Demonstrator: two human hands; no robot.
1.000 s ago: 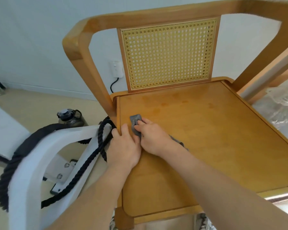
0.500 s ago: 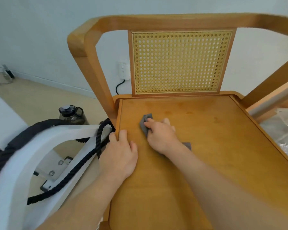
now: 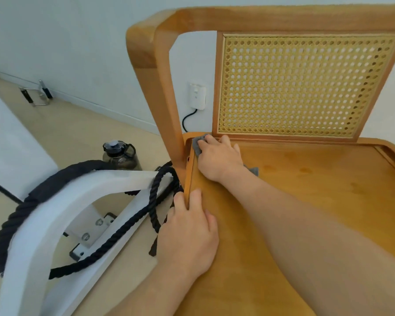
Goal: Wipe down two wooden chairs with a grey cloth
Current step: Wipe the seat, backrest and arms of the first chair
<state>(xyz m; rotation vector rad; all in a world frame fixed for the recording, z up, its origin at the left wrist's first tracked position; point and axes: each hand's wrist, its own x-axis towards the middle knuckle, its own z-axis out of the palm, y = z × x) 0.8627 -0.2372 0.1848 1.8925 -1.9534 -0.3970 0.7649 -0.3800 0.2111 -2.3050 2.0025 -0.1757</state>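
Note:
A wooden chair with a cane back panel (image 3: 306, 85) fills the right of the view; its flat seat (image 3: 317, 201) lies below me. My right hand (image 3: 219, 158) presses a grey cloth (image 3: 197, 145) flat into the seat's back left corner, beside the chair's upright post (image 3: 167, 106). Most of the cloth is hidden under the hand; a corner pokes out at the wrist. My left hand (image 3: 189, 233) rests on the seat's left edge, thumb over the side.
A white frame (image 3: 62, 201) wound with thick black rope (image 3: 132, 222) stands close on the left. A dark water bottle (image 3: 120, 156) sits on the floor behind it. A wall plug with a black cable (image 3: 196, 96) is behind the chair.
My right hand has slid the cloth from the seat's left middle back into the rear left corner. The left hand stays on the seat's left edge. The view has moved closer.

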